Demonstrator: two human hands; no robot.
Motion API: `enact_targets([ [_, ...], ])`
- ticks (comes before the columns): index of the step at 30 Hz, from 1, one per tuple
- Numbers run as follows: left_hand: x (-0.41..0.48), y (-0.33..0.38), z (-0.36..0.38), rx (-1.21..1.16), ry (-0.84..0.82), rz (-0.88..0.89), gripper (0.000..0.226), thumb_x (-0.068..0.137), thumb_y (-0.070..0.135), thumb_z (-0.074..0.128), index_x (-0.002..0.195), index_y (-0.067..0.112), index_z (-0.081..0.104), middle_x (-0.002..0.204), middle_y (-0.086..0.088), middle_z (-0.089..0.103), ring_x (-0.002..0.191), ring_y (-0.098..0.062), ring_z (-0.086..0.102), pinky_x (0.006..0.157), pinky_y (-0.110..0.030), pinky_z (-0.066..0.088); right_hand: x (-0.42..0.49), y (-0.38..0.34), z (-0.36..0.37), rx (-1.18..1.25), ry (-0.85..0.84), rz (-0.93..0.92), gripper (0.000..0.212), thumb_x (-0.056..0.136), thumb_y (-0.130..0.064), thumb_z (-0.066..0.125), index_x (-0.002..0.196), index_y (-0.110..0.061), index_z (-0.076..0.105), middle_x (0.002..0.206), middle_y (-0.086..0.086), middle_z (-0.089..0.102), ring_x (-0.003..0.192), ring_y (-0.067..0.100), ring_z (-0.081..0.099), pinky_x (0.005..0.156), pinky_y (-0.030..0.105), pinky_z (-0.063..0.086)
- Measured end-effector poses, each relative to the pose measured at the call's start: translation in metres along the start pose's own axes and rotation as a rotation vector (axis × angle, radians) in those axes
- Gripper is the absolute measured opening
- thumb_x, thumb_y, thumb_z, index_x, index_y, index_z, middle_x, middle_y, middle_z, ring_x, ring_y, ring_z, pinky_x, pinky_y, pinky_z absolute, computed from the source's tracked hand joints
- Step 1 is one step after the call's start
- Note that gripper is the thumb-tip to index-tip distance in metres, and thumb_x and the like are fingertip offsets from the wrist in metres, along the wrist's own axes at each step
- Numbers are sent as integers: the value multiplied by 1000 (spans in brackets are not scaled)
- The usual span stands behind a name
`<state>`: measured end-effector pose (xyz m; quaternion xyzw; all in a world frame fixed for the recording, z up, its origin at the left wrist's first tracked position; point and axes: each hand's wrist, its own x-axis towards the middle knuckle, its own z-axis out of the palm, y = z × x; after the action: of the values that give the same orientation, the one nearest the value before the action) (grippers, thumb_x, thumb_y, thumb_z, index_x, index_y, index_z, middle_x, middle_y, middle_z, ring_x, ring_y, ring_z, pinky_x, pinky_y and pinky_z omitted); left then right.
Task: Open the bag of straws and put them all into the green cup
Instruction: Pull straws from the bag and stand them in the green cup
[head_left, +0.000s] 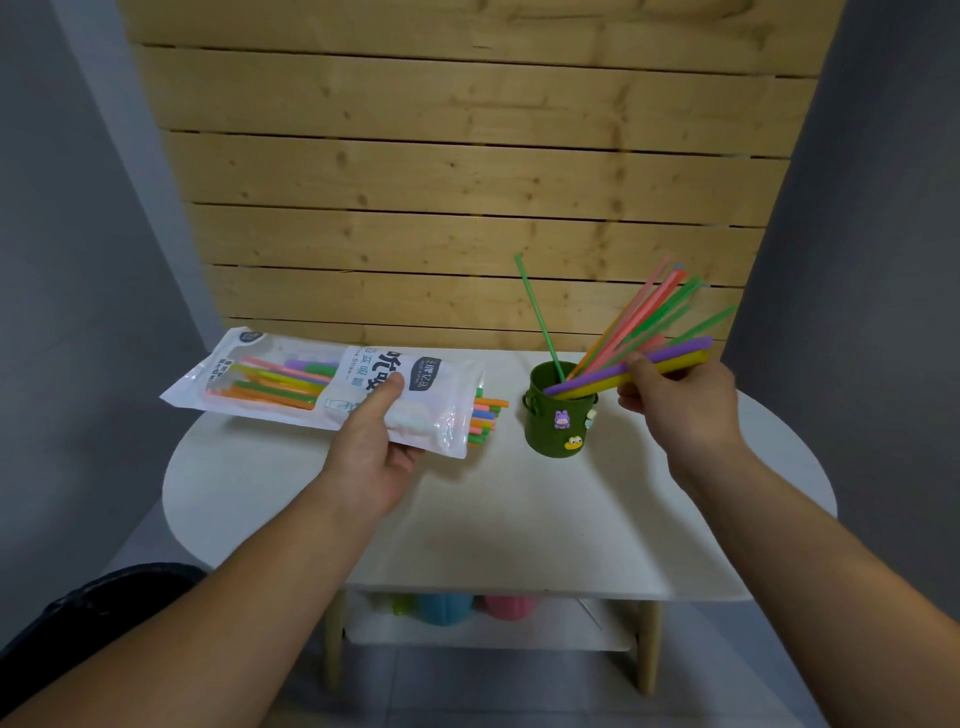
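Now right hand (675, 400) grips straws (631, 366) leaning into green cup (558, 423)

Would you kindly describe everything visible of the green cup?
The green cup is dark green, plastic-looking, with a small ring on its left side and cartoon charms in front. It stands upright on the white table, right of the bag. Thin straws lean in it; the right hand holds two thick straws into its mouth.

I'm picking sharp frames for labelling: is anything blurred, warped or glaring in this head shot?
Head view: the straws above the green cup are motion-smeared; the bag shows mild sheen; the wide lens bows the wooden slats; shadows are soft.
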<state>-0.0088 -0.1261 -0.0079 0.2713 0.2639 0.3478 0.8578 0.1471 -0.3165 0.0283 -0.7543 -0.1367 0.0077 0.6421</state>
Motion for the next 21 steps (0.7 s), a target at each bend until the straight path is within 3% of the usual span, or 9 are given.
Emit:
enact_targets([
  [5,0,2,1,2,-19,9,16,93,10,68,101,22,64,101,-2,77,110,-24,70,105,-50,50,20,5,15,-130,-83,30,18,91,-19,66,76,-11,68,72,13,69,72,32,71,78,53,60],
  [10,1,3,-1,31,-27,-3,19,92,12,69,108,22,65,104,-4,78,106,-23,72,100,-48,54,29,10,25,-141,-221,80,14,90,-20,69,83,-8,66,77,12,65,63,24,63,57,34,56],
  [16,1,4,0,35,-32,5,24,92,13,70,112,24,64,106,-5,79,103,-23,74,94,-47,57,23,13,20,-112,-200,137,42,78,-28,83,98,1,60,91,20,67,72,28,67,72,48,62],
  [18,0,4,1,36,-41,8,26,92,13,70,114,24,63,105,-5,79,101,-23,75,92,-46,58,14,6,12,-224,-282,266,50,76,-43,81,91,-4,54,90,16,62,74,28,66,65,43,61],
  [21,-1,4,2,42,-44,14,26,92,13,70,114,25,63,103,-4,79,98,-23,76,90,-46,59,-5,-2,6,-337,-532,418,52,83,-56,68,95,-6,62,87,13,65,69,24,66,55,30,56],
])
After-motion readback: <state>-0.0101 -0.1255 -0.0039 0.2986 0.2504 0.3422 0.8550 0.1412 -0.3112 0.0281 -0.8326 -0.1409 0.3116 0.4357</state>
